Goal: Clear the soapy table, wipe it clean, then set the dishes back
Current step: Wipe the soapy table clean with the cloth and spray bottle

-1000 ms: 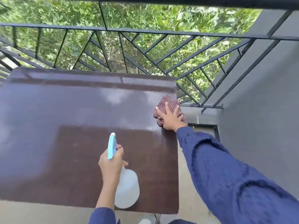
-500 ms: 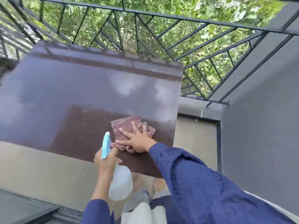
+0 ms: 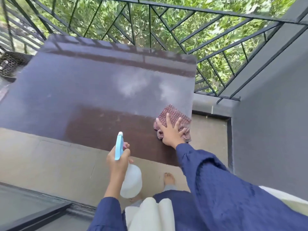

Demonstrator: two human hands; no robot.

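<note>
A dark brown glossy table (image 3: pixel 93 90) fills the middle of the view, with pale hazy patches on its far right part. My right hand (image 3: pixel 171 132) lies flat with spread fingers on a red checked cloth (image 3: pixel 173 117) at the table's near right corner. My left hand (image 3: pixel 118 159) grips a white spray bottle (image 3: pixel 131 182) by its neck; the bottle's light blue trigger head (image 3: pixel 119 145) points up over the near table edge. No dishes are in view.
A black metal railing (image 3: pixel 150 30) with greenery behind runs past the table's far side. A grey wall (image 3: pixel 270 130) stands at the right. A dark mesh crate (image 3: pixel 11 64) sits at the far left. My bare foot (image 3: pixel 169 178) stands on the tan floor (image 3: pixel 41 160).
My right hand has slid the cloth from the near middle of the table out to its near right corner. My left hand and the spray bottle have kept their place.
</note>
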